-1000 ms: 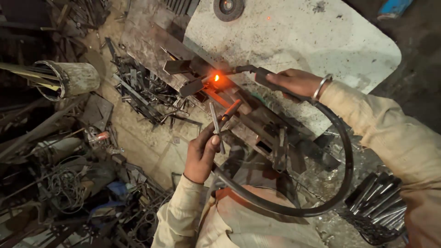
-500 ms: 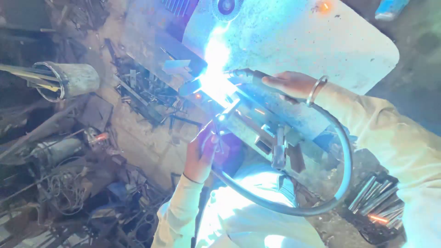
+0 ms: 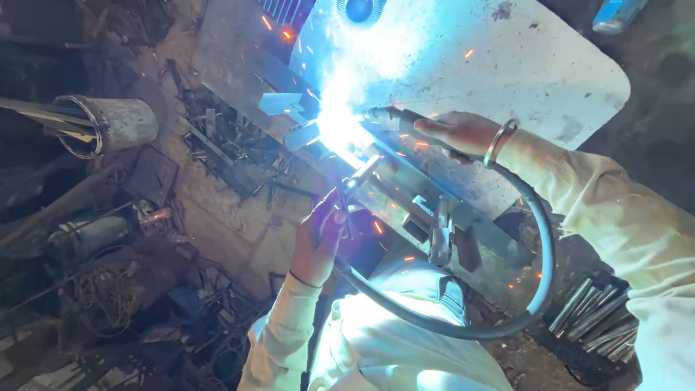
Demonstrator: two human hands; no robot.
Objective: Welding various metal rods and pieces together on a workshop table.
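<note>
Arc flared brighter; hands: right (image 3: 456, 132) grips torch (image 3: 387, 116), scrap (image 3: 232, 137) crowding left.

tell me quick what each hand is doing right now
Left hand: closed around a thin metal rod.
Right hand: closed on the welding torch at the bright arc.

The right hand (image 3: 456, 134) reaches in from the right, forearm sloping down from the upper arm in a pale sleeve, a metal bangle (image 3: 499, 143) on the wrist, fingers closed in a grip just right of the bright welding arc (image 3: 334, 127). The left hand (image 3: 322, 239) rises from below the arc, wrist bent, fingers curled shut.
</note>
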